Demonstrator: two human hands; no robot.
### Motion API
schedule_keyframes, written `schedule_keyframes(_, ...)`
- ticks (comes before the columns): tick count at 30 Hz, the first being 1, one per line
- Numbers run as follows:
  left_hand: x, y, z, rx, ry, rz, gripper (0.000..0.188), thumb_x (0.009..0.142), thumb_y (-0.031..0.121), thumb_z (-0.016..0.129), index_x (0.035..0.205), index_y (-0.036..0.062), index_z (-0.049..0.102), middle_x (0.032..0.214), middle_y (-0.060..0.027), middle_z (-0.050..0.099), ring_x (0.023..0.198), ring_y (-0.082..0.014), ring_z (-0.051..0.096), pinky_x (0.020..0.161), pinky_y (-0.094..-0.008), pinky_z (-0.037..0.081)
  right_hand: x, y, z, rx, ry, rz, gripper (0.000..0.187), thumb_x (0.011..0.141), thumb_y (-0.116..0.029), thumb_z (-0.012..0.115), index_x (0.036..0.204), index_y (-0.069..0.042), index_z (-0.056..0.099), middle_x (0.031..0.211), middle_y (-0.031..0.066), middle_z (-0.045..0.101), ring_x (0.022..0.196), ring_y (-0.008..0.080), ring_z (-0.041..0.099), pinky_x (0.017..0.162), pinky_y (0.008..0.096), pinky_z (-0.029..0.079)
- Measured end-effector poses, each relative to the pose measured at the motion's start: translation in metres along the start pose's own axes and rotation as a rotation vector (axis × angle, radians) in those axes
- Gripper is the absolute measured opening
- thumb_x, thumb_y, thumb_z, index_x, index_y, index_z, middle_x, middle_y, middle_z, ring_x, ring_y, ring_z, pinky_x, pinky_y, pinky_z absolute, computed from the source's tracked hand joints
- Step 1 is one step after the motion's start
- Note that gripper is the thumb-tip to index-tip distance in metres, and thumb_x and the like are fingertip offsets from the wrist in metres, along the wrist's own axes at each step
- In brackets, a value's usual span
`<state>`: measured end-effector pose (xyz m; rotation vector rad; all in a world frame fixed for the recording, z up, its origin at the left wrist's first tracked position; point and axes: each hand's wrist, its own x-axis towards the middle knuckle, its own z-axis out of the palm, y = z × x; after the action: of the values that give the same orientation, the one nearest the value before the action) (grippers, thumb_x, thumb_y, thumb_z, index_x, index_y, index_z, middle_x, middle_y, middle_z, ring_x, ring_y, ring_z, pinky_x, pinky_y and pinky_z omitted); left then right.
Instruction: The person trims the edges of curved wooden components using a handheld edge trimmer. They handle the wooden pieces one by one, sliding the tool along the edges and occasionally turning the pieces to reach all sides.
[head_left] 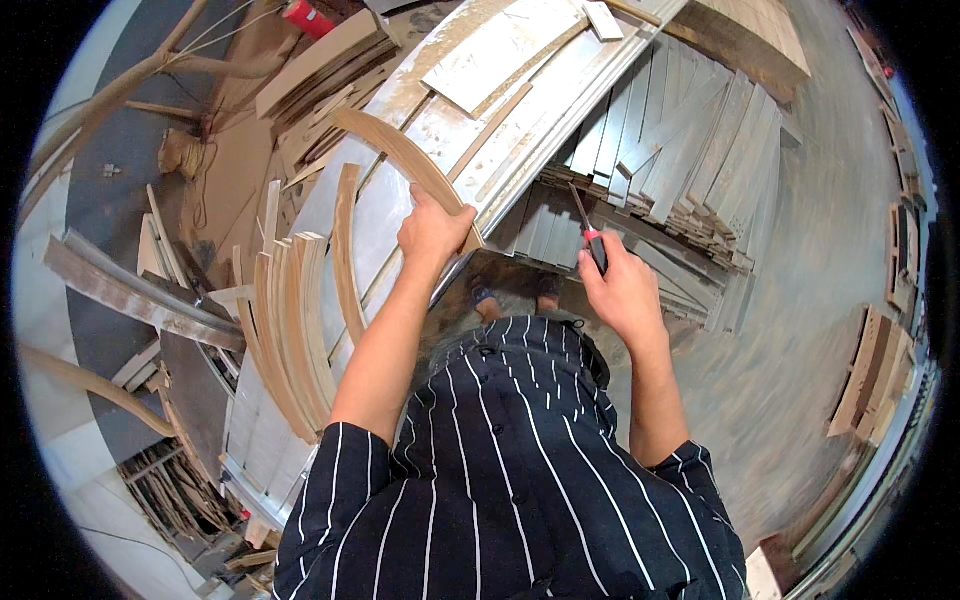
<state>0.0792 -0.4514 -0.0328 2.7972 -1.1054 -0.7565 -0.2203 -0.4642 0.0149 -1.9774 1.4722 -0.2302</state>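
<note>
Far left: loose bent wood strips and offcuts on the floor, no bin or box around them. Next over, a stack of curved wooden pieces (290,330) stands on edge against the left side of the metal-topped bench (400,190); one more curved strip (346,250) lies flat on the bench just beside the stack.

Left hand (432,232) is closed on the lower end of a curved wooden piece (400,155), thumb side on top, piece resting on the bench surface and arcing up-left from the hand. A flat pale board (500,45) lies further up the bench.

Right hand (622,290) is fisted around a red-and-black tool handle (594,246), blade pointing up and away, held off the bench edge over the floor.

Right of that: grey planks (690,130) stacked on the floor. Far right edge: wooden frames (868,375) leaning, detail too small to tell.
</note>
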Motion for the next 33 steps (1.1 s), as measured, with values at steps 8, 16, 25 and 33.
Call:
schedule_keyframes(8, 0.009, 0.002, 0.010, 0.064, 0.029, 0.032, 0.117, 0.083, 0.056, 0.075, 0.159, -0.0161, 0.024, 0.113, -0.0312, 0.077, 0.107, -0.0456, 0.077, 0.095, -0.0494, 0.060, -0.002, 0.007, 0.008, 0.026, -0.011, 0.020, 0.034, 0.105, -0.037, 0.062, 0.123, -0.008, 0.062, 0.084, 0.0265, 0.075, 0.082, 0.0503, 0.074, 0.076, 0.0613, 0.058)
schedule_keyframes(16, 0.009, 0.005, 0.008, 0.049, 0.035, 0.012, 0.098, 0.083, 0.058, 0.076, 0.146, -0.0076, 0.039, 0.118, -0.0340, 0.075, 0.113, -0.0484, 0.074, 0.099, -0.0526, 0.058, -0.003, 0.014, 0.006, 0.017, -0.043, 0.056, 0.035, 0.105, -0.037, 0.063, 0.124, -0.008, 0.062, 0.083, 0.0253, 0.076, 0.082, 0.0498, 0.074, 0.075, 0.0614, 0.059)
schedule_keyframes(25, 0.008, 0.005, 0.010, 0.065, 0.054, 0.019, 0.100, 0.083, 0.058, 0.075, 0.147, -0.0091, 0.038, 0.117, -0.0336, 0.076, 0.113, -0.0490, 0.074, 0.099, -0.0527, 0.058, -0.001, 0.020, 0.008, -0.002, -0.040, 0.046, 0.036, 0.105, -0.038, 0.062, 0.125, -0.008, 0.061, 0.083, 0.0251, 0.076, 0.082, 0.0490, 0.075, 0.075, 0.0610, 0.059)
schedule_keyframes(33, 0.006, 0.007, 0.009, 0.084, 0.037, -0.003, 0.112, 0.083, 0.060, 0.075, 0.155, -0.0136, 0.031, 0.119, -0.0348, 0.075, 0.114, -0.0477, 0.075, 0.098, -0.0517, 0.059, 0.004, 0.018, 0.007, 0.000, -0.075, 0.041, 0.036, 0.105, -0.037, 0.062, 0.125, -0.008, 0.059, 0.082, 0.0254, 0.075, 0.082, 0.0491, 0.075, 0.075, 0.0609, 0.059)
